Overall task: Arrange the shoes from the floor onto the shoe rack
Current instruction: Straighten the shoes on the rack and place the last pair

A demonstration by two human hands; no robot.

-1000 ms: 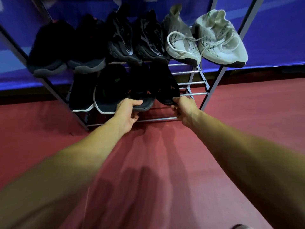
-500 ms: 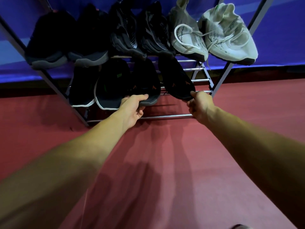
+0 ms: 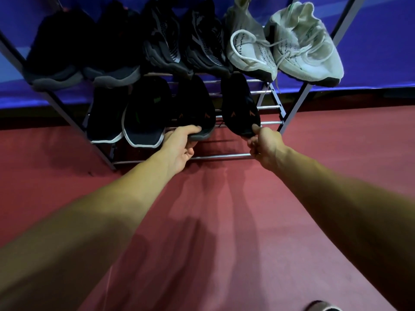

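Single head-worn wide-angle view, forward and down, close above the shoe rack [image 3: 271,123] and floor [image 3: 213,221].

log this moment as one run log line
step: placing black pair on lower shelf | left hand: holds left shoe | right hand: holds right shoe

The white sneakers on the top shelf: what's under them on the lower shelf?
Under the white sneakers, the lower shelf shows bare metal bars. The nearest shoe there is the black shoe pinched by the right hand. The back of that shelf is hidden by the sneakers.
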